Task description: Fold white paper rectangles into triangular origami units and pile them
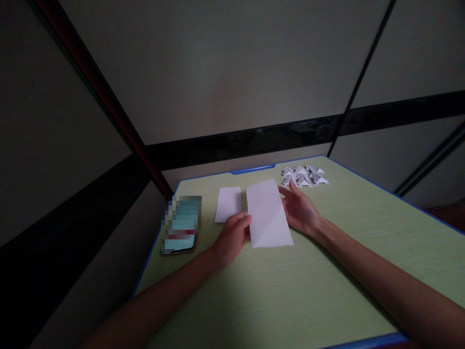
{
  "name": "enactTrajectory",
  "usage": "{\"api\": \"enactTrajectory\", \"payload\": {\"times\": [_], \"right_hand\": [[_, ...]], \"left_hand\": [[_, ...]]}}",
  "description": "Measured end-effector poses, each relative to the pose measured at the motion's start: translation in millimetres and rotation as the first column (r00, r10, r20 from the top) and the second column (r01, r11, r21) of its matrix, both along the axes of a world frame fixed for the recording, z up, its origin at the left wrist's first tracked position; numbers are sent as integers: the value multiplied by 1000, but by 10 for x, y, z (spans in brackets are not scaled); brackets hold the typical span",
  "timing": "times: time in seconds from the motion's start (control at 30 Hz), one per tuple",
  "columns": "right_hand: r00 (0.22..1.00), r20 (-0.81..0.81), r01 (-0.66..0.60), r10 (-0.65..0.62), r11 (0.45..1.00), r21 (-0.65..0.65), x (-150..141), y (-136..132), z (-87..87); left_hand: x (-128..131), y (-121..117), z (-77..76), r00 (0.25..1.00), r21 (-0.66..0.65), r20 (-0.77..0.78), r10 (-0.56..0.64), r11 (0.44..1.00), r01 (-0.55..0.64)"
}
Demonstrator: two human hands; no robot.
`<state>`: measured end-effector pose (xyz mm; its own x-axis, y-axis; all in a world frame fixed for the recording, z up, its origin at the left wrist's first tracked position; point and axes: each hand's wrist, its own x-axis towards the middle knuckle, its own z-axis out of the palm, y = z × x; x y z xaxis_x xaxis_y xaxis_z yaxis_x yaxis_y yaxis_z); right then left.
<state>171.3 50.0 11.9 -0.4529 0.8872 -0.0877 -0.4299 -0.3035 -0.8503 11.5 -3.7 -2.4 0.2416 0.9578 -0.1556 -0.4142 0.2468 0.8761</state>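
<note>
A white sheet of paper [268, 215] is held up over the table, tilted toward me. My left hand [234, 237] pinches its left edge, thumb in front and fingers behind. At the sheet's right edge, my right hand [301, 209] has its thumb raised and its fingers apart, some of them partly behind the paper; whether they touch it I cannot tell. Another white paper [228, 203] lies flat on the table, just beyond my left hand. Several folded white paper figures [304, 177] sit in two rows past my right hand.
The light green table [348, 276] has a blue rim and a blue handle-like piece [253, 169] at its far edge. A phone [181, 225], partly pixelated, lies at the left. Pale panels with a dark glossy band [240, 144] stand behind the table.
</note>
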Motion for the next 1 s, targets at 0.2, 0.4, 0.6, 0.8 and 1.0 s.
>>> {"api": "enactTrajectory", "payload": {"times": [0.2, 0.4, 0.6, 0.8, 1.0], "right_hand": [[964, 139, 180, -229, 938, 295, -49, -96, -39], [970, 228, 4, -89, 937, 349, -116, -215, -41], [970, 233, -36, -66, 912, 409, -49, -125, -100], [965, 257, -169, 49, 865, 473, -35, -96, -110], [971, 221, -196, 88, 823, 532, -56, -134, -88]], "left_hand": [[-33, 64, -43, 992, 170, -96, 78, 984, -61], [-76, 73, -53, 972, 196, -147, 181, 969, -151], [-119, 110, -86, 932, 240, -181, 315, 933, -269], [-129, 119, -79, 911, 228, -212, 354, 924, -307], [-109, 88, -24, 876, 276, -327, 353, 923, -269]]}}
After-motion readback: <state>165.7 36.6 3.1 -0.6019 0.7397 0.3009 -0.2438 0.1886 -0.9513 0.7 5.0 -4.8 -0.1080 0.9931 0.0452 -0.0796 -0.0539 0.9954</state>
